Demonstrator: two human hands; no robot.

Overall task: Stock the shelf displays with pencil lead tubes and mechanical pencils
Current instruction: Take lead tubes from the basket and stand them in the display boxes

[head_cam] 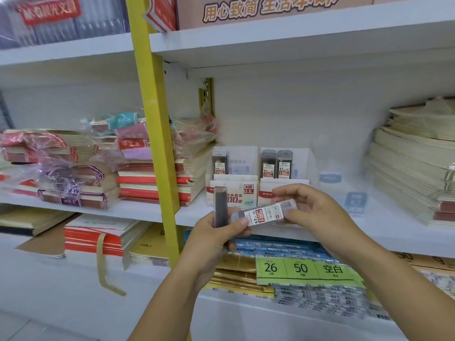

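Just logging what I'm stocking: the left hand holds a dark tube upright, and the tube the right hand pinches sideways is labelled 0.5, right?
Not quite. The head view shows that the sideways tube pinched by the right hand is labelled 0.7, not 0.5. The left hand does hold a dark tube upright.
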